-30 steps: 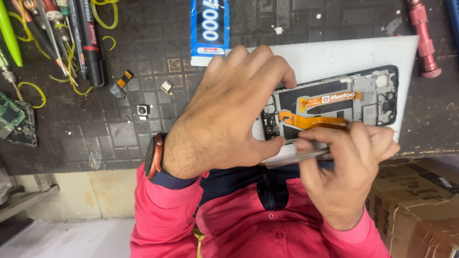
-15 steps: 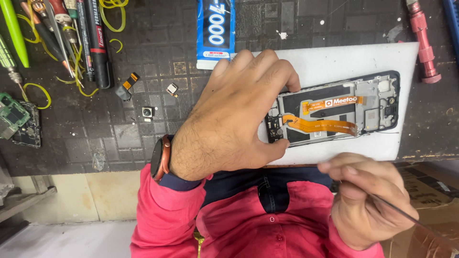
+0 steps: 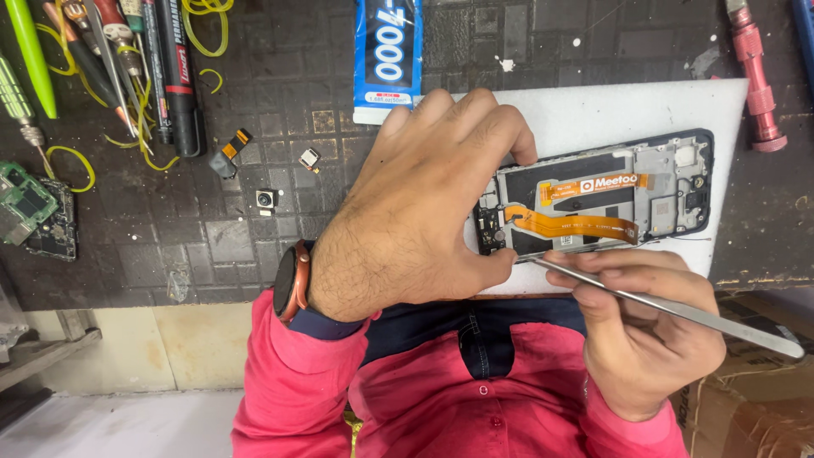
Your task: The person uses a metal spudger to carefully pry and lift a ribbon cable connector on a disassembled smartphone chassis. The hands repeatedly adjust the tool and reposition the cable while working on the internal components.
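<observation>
Nearest the camera, a pink shirt (image 3: 441,399) over a dark collar, with a cardboard box (image 3: 755,407) low at the right edge. Just above, right hand (image 3: 644,331) closed around thin metal tweezers (image 3: 670,307), gripped between thumb and fingers, tips reaching up to the near edge of the opened phone (image 3: 593,199), long end trailing out past the wrist toward the box. Left of the phone, left hand (image 3: 415,212) spread and curled over the phone's left end, fingers draped across the top, thumb pressed at the near corner, pinning it down; a watch (image 3: 290,282) on that wrist. Phone lying flat, back off, dark frame showing, an orange ribbon cable (image 3: 564,225) running across its middle, metal shields at the right end. Under the phone, a white mat (image 3: 636,106) on the dark gridded desk (image 3: 195,246). Left of the phone, well apart, small loose parts: a tiny camera module (image 3: 266,199), another small chip (image 3: 309,158), a short connector piece (image 3: 230,153). Far left of the phone, a green circuit board (image 3: 25,203) at the desk's edge. Beyond the phone, a blue-and-white glue tube (image 3: 388,51). Farther left of that, a bundle of pens and screwdrivers (image 3: 127,59) with yellow rubber bands (image 3: 203,17). Beyond the phone's right end, a red screwdriver (image 3: 755,76).
</observation>
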